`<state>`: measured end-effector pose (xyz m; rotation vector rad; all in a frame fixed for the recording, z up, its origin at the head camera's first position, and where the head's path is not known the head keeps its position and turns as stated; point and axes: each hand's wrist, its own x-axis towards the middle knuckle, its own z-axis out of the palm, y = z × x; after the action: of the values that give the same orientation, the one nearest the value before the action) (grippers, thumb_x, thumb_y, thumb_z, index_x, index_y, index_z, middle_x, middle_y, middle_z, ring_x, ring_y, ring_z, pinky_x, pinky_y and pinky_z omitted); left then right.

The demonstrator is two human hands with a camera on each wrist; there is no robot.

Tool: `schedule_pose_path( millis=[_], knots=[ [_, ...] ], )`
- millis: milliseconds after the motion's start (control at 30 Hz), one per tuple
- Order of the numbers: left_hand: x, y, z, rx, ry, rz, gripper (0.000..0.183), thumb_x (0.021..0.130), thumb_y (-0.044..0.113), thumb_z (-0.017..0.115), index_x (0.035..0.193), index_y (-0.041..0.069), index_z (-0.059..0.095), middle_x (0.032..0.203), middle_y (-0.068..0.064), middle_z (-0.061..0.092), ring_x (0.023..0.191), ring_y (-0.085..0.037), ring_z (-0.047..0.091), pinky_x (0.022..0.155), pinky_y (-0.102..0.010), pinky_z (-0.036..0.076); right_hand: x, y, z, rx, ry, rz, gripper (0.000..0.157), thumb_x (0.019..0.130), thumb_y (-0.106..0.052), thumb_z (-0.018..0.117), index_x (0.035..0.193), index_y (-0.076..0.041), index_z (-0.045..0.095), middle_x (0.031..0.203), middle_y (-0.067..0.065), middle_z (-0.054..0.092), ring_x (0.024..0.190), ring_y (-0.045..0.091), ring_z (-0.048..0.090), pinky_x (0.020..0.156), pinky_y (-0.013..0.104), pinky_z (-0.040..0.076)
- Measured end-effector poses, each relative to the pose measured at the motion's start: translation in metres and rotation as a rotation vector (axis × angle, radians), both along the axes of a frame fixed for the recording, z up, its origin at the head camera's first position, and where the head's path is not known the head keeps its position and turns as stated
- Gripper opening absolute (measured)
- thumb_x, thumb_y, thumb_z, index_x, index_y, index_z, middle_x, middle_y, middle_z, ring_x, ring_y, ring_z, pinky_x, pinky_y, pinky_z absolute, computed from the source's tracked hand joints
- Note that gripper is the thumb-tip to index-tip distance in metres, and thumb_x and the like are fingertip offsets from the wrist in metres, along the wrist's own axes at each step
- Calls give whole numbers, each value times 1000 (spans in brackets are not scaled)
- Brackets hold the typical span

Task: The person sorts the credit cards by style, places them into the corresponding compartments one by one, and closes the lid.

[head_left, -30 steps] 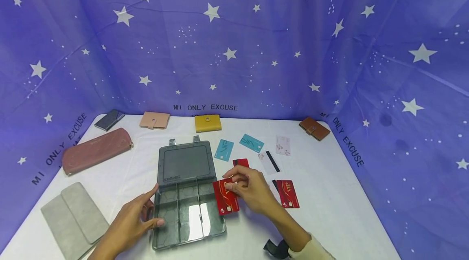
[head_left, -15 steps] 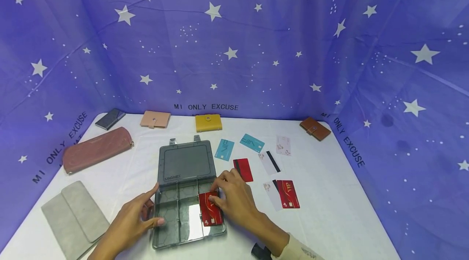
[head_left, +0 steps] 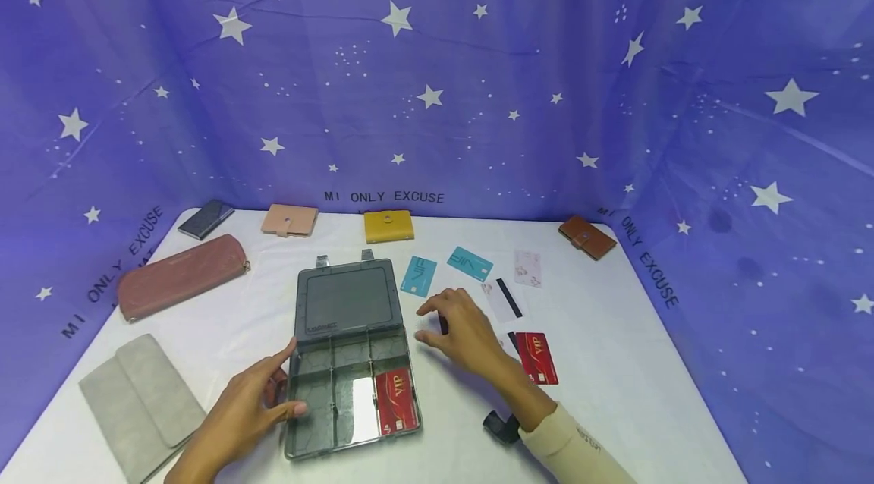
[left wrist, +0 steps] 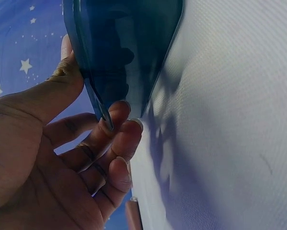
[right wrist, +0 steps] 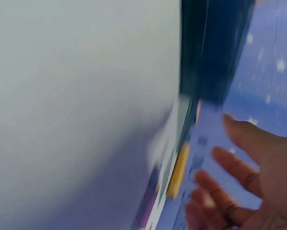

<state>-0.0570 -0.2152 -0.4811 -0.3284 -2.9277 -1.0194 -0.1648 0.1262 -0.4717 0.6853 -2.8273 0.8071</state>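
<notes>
My left hand (head_left: 239, 419) grips the left side of a grey see-through compartment box (head_left: 350, 298), its thumb over the rim. The left wrist view shows the thumb and fingertips about the box's edge. The box's lid lies folded back. A red VIP card (head_left: 396, 400) rests in the front right compartment. Right of the box, my right hand (head_left: 471, 336) hovers over the table with thumb and fingers apart, holding nothing. It hides a red card beneath it almost wholly. Another red VIP card (head_left: 536, 359) lies beyond that wrist, over a mostly hidden pale card.
Two blue cards (head_left: 418, 276) and two pale cards (head_left: 527, 269) lie behind my right hand. A yellow card holder (head_left: 388, 227), a pink one (head_left: 290, 220), a dark one (head_left: 206, 219) and a brown one (head_left: 587, 238) line the back. A pink wallet (head_left: 183, 277) and grey pouch (head_left: 142, 408) lie left.
My right hand has carried the red VIP card left into the front right compartment, let it go, and moved back right over the striped red card. My left hand has stayed at the box.
</notes>
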Motion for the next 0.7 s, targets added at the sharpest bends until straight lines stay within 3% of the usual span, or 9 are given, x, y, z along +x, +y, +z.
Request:
schedule_pose_path(
  millis=[167, 333, 533, 700],
  knots=[
    [-1, 1, -1, 4, 12, -4, 92, 71, 34, 87, 149, 9, 46, 93, 3, 62, 68, 2, 47, 62, -22, 43, -28, 24, 1, 79, -101, -146, 51, 71, -31, 91, 116, -22, 69, 106, 5, 58, 94, 19, 48, 76, 34, 45],
    [0, 1, -1, 8, 15, -5, 91, 71, 34, 87, 149, 9, 46, 93, 4, 61, 66, 2, 46, 62, -22, 43, -42, 35, 0, 142, -195, -164, 63, 69, -29, 93, 124, -18, 65, 109, 7, 54, 99, 23, 47, 84, 38, 45],
    [0, 1, -2, 21, 1, -7, 92, 71, 35, 87, 149, 9, 46, 93, 2, 61, 66, 2, 47, 62, -22, 44, -44, 35, -6, 157, -235, -163, 60, 66, -30, 94, 116, -15, 65, 100, 4, 50, 91, 20, 45, 78, 35, 43],
    [0, 1, -1, 25, -1, 2, 92, 71, 34, 88, 149, 9, 46, 93, 2, 61, 67, 2, 47, 62, -22, 43, -41, 31, -9, 44, -189, -110, 45, 65, -23, 95, 95, -16, 63, 91, 4, 54, 81, 17, 47, 73, 33, 40]
  ],
)
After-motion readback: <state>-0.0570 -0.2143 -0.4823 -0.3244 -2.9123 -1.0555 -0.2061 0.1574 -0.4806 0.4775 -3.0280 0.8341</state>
